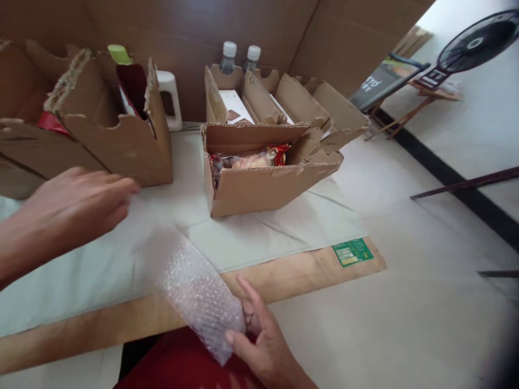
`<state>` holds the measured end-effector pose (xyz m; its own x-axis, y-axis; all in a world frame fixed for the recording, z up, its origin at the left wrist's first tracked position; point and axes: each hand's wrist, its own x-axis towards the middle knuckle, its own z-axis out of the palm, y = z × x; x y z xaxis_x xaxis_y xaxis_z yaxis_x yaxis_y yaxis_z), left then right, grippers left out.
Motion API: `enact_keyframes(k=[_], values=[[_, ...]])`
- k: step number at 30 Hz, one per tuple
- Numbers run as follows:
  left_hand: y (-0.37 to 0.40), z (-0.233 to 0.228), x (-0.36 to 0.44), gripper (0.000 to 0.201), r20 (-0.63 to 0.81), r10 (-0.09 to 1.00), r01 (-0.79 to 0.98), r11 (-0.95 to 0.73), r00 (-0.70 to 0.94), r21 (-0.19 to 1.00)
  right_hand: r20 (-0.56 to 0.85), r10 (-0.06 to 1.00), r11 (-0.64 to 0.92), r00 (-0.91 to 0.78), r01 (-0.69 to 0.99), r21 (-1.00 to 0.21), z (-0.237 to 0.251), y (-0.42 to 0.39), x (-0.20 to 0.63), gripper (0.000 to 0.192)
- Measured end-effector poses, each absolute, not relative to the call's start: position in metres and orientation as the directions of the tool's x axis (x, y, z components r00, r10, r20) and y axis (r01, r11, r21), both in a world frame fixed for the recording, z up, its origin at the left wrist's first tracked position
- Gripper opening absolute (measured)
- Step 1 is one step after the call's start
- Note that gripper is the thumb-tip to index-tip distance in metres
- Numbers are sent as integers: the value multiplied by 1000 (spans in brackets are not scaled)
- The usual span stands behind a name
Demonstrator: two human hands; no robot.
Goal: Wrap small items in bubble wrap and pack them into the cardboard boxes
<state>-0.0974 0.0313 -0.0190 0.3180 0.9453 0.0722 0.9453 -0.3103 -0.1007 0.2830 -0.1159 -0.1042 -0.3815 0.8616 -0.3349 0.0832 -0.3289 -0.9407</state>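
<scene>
A translucent bubble wrap bag or sheet (198,292) slants across the table edge, its upper left end smeared by motion. My right hand (259,335) grips its lower right side, thumb on top and fingers partly behind it. Over the table at left, my left hand (89,202) is slightly blurred, its fingers curled and bunched together. Whether anything is in them I cannot make out. Just beyond that hand stands a cardboard bin (117,146).
A front cardboard bin (267,186) holds red-and-clear packets (259,158). Behind it are more divided bins (304,102) and two white-capped bottles (229,51). A white jug (170,100) stands left of them. A green label (352,252) marks the table's edge strip. A fan (474,46) stands at right.
</scene>
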Motion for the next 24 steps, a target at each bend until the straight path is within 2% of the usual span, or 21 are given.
enact_keyframes(k=[2,4,5,7,9,11,13,15,20,22,24], values=[[56,-8,-52,23,-5,907,890,-415,422,-190,-315,845,-289,-432,127,-949,-110,-127,276,59],[78,-12,-18,25,-90,875,849,-484,476,-211,-265,850,-204,-456,180,-962,-113,-130,272,30],[86,-18,-6,25,-85,874,848,-485,479,-211,-247,856,-181,-453,184,-966,-114,-130,270,22],[94,-34,4,28,5,862,849,-497,506,-178,-249,875,-206,-415,147,-968,-116,-131,269,26],[86,-49,0,35,161,828,843,-525,538,-118,-287,876,-271,-388,97,-958,-119,-132,270,45],[61,-60,-13,39,282,798,838,-545,532,-39,-300,868,-302,-396,60,-951,-121,-133,273,63],[20,-69,-29,35,336,803,842,-537,492,50,-284,852,-295,-440,45,-954,-121,-132,274,69],[-28,-74,-42,28,350,823,846,-517,448,132,-267,817,-280,-510,53,-959,-118,-127,271,66],[-126,-85,-50,45,229,882,785,-472,413,401,-249,724,-215,-644,133,-967,-107,-113,254,43],[-147,-91,-44,54,200,877,759,-478,436,442,-222,722,-163,-656,151,-975,-105,-111,251,39],[-160,-99,-39,63,186,862,751,-504,472,428,-165,740,-55,-652,186,-981,-105,-113,252,36]])
